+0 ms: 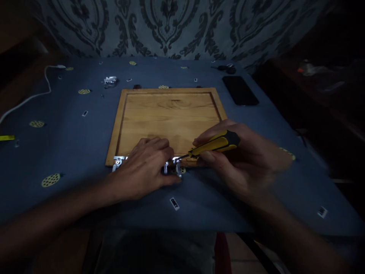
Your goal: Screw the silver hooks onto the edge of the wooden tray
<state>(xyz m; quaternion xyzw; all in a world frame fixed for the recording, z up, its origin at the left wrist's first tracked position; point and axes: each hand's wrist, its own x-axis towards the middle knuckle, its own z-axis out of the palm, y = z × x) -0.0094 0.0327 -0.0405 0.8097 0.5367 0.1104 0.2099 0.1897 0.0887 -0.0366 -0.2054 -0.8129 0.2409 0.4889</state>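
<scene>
A framed wooden panel (168,114) lies flat on the table, its near edge towards me. My left hand (148,163) rests over that edge, fingers curled and thumb below, closed on a shiny metal hinge (177,167). My right hand (242,163) grips a yellow and black screwdriver (212,145), tilted down to the left. Its tip reaches the hinge; whether it sits in a screw is too small to tell. Left of my left hand, a second metal hinge (118,162) is on the panel's near left corner, partly covered by that hand.
Loose metal hardware (110,82) lies beyond the panel's far left corner. A black phone (240,90) is at the right, with a small dark object (228,68) behind it. A white cable (34,95) runs along the left, near a yellow strip (7,137).
</scene>
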